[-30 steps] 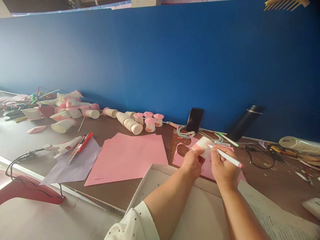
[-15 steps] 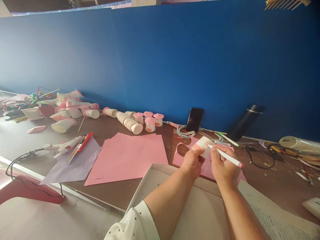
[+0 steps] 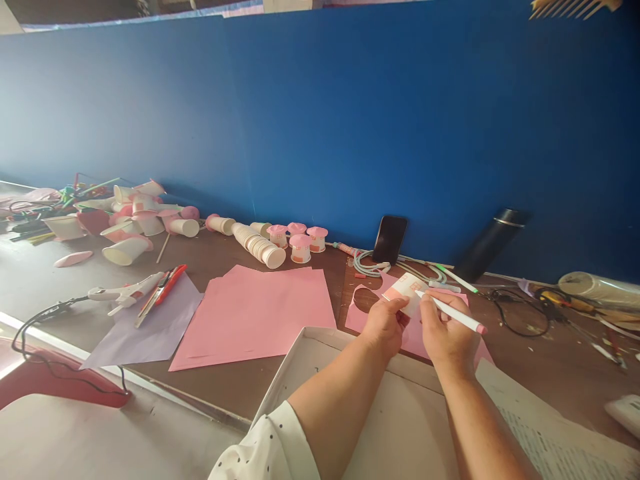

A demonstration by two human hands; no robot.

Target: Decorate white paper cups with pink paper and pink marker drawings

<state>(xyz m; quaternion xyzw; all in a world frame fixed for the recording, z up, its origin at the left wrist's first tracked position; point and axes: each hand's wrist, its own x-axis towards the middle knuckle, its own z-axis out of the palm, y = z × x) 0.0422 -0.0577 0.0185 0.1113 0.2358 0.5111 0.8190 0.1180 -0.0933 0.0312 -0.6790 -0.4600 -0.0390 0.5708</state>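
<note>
A white paper cup (image 3: 411, 285) with pink drawing on its side is held tilted in my left hand (image 3: 386, 327), thumb on the near side. My right hand (image 3: 449, 328) grips a white marker (image 3: 457, 315) with a pink end, its tip at the cup's wall. Small window-like marks show on the cup near the tip. Beneath both hands lies a pink paper sheet (image 3: 356, 319) with a round hole cut from it. Behind, several small cups with pink paper roofs (image 3: 301, 248) stand beside a lying stack of paper cups (image 3: 256, 245).
Pink sheets (image 3: 260, 313) lie left of my arms, and a glue gun (image 3: 125, 293) and red cutter (image 3: 163, 290) rest on purple paper (image 3: 150, 340). A phone (image 3: 390, 239) and black bottle (image 3: 487, 247) lean on the blue partition (image 3: 320, 120). An open box (image 3: 295, 373) sits under my forearms.
The marker tip has shifted very slightly on the cup, and the window-like marks near it look a little fuller. My left hand keeps its place.
</note>
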